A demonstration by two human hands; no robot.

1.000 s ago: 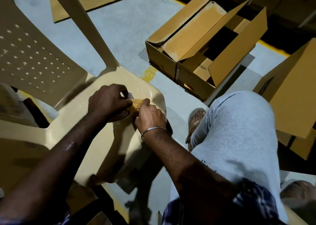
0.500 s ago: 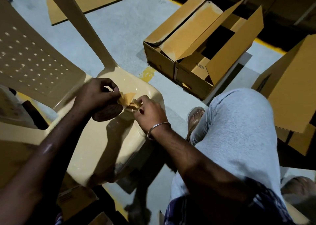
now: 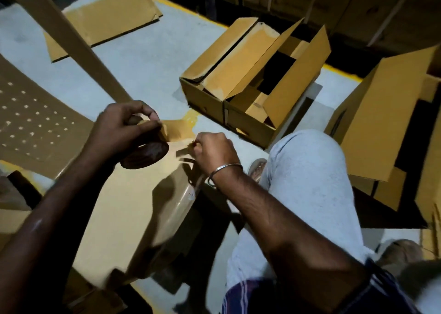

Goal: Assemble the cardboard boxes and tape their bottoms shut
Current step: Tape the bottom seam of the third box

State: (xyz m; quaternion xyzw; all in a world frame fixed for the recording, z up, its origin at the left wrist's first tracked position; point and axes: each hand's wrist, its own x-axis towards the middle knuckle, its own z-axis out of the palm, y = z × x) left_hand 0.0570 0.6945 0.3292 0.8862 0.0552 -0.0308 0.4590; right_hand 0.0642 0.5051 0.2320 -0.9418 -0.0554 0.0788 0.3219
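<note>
Tape drawn from the roll over a plastic chair

Brown packing tape roll (image 3: 145, 155), round and dark, is gripped in the left hand (image 3: 121, 127), whose fingers are curled over its upper edge. A short stretch of tan tape strip (image 3: 177, 132) is seen leading from the roll towards the right hand (image 3: 214, 150). The loose end of the strip is pinched between the curled fingers and thumb of the right hand, at whose wrist a thin silver metal bangle (image 3: 224, 170) is worn. Both hands are held just above the seat of a beige moulded plastic chair (image 3: 133, 206); its perforated back is seen at the left.

On the pale grey concrete floor (image 3: 143, 60) beyond the hands, well apart from them, an open brown cardboard box (image 3: 250, 84) is set with its flaps raised and its dark inside showing. A second large brown cardboard box (image 3: 391, 113) is tilted at the right edge. Flattened brown cardboard sheets (image 3: 105, 22) are laid on the floor at the upper left. A knee in light grey trousers (image 3: 307, 182) is seen right of the hands.
</note>
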